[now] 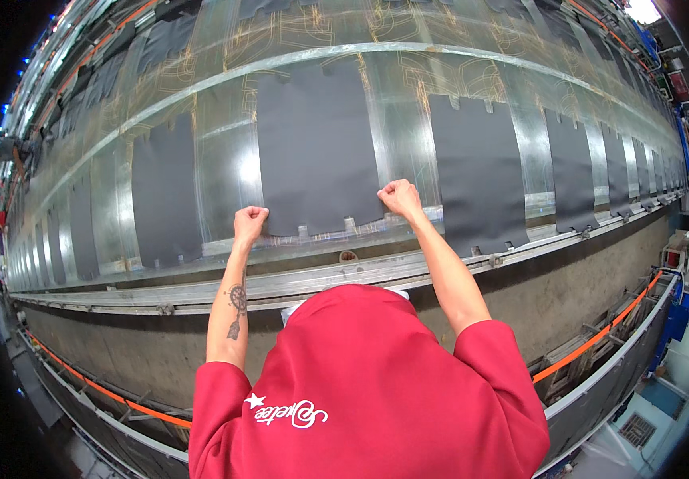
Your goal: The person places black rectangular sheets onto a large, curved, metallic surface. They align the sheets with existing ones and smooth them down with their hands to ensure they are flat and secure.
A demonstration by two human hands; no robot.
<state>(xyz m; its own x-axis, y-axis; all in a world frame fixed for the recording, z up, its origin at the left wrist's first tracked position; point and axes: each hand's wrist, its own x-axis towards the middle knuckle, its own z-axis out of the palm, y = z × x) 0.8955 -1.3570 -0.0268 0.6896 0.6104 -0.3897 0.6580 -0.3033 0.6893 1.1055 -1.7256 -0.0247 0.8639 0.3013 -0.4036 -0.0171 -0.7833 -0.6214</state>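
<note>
In front of me a dark grey sheet (318, 148) with notched ends lies flat on a long, glossy table (228, 176). My left hand (250, 223) is closed in a pinch at its near left corner. On the opposite side, my right hand (399, 197) pinches the right edge, a little above the near corner. The fingertips partly hide where they meet the material. Similar grey pieces lie on both sides: a left piece (166, 191) and a right piece (480, 172), whose near end hangs over the table's edge.
A pale metal strip (312, 56) curves across the table, and more dark pieces lie beyond it. Metal rails (336, 281) run along the near edge, above a concrete-coloured channel (576, 267). Orange-topped barriers (600, 335) stand nearer me on both sides.
</note>
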